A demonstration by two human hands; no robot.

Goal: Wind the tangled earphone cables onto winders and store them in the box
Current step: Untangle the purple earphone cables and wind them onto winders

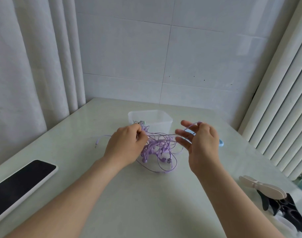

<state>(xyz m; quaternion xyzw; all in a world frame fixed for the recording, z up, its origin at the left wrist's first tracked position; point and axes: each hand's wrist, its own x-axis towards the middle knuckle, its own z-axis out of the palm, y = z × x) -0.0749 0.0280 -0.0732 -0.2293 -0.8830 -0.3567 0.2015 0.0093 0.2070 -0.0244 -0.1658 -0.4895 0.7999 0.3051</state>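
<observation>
Left hand [128, 145] is curled, pinching a bunch of strands of the purple earphone cables [157, 149]. Right hand [201, 143] has its fingers spread and nearly straight, with one strand drawn across them; no pinch is discernible. The tangle lies mid-frame on the table [146, 203], between the hands and just below the clear box [152, 121]. The cord looks light, limp, thin and prone to snag. It is probably best taken at the free plug end [95, 146] and teased loose, not tugged. Beige winders [262, 186] wait at lower right.

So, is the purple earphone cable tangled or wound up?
Tangled. The purple cable lies in a loose knotted heap on the table, strands stretched between the left hand and the right hand.
</observation>
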